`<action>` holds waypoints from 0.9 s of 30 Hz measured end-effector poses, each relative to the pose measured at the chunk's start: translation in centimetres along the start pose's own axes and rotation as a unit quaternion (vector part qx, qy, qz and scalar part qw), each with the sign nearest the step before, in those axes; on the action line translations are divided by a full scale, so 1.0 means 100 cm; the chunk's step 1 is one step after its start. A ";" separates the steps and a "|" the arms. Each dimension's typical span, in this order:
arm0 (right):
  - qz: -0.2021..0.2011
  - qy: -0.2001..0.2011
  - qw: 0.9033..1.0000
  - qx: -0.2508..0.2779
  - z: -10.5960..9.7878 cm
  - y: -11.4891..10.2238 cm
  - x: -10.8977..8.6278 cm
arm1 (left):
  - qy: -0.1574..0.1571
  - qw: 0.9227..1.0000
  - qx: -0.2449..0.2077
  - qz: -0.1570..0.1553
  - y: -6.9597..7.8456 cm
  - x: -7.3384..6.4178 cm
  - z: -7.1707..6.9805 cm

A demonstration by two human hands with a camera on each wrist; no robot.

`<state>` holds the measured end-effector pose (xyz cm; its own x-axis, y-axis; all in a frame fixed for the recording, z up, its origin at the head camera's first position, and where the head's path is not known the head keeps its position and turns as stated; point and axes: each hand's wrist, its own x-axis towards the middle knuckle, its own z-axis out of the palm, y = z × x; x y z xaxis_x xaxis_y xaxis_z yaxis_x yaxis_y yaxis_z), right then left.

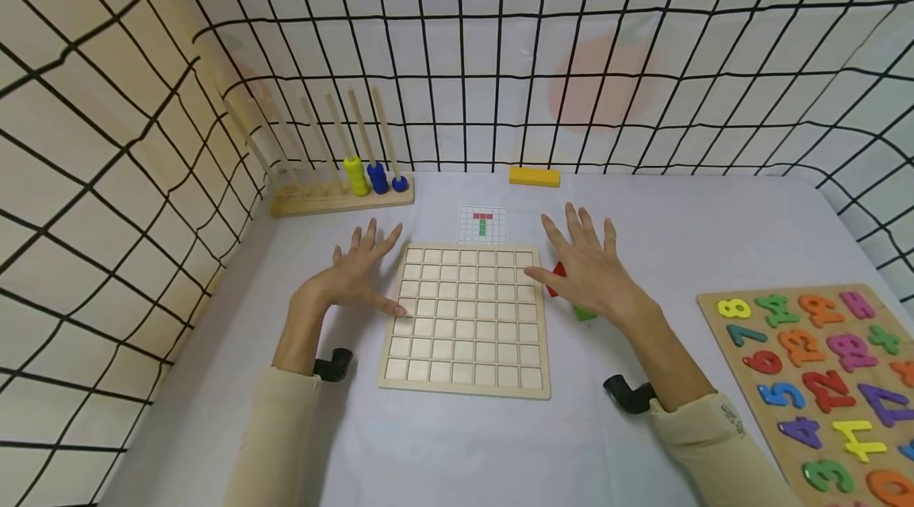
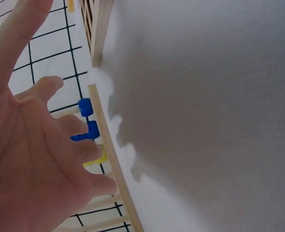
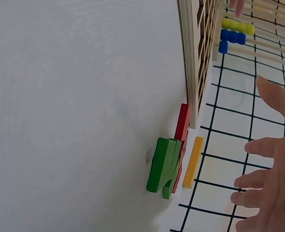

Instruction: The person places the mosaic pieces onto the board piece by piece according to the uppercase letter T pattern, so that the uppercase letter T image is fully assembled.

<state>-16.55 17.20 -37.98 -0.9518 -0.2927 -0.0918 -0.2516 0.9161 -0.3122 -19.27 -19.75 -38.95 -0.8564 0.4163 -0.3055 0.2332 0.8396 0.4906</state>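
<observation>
Between the two hands lies a square wooden grid board [image 1: 464, 320] with shallow square cells. My left hand [image 1: 359, 273] hovers at its left side, fingers spread, the thumb over the board's edge; whether it touches cannot be told. On the other side my right hand [image 1: 589, 269] is spread with its palm down, holding nothing. Under it are red tiles [image 3: 182, 122] and green tiles [image 3: 164, 164], lying beside the board and partly hidden in the head view. Behind the board lies a small card [image 1: 482, 225] printed with a red and green T on a grid.
A wooden peg abacus [image 1: 343, 197] with yellow and blue beads stands at the back left. A yellow block [image 1: 534, 177] lies near the back grid wall. A board of coloured numbers and signs [image 1: 721, 305] lies at the right. Black wire grid surrounds the white table.
</observation>
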 end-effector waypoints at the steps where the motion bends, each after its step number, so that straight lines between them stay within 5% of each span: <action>1: 0.001 -0.001 1.000 0.002 0.000 0.001 0.000 | -0.004 1.000 0.000 0.000 0.000 0.000 0.001; 27: 0.018 -0.008 0.999 0.029 0.002 0.007 -0.001 | -0.038 0.999 -0.016 -0.028 -0.002 0.005 0.006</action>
<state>-16.64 17.79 -38.37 -0.9571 -0.2638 -0.1197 -0.2054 0.9093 -0.3619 -19.49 -19.50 -39.75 -0.8303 0.3946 -0.3935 0.1699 0.8518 0.4955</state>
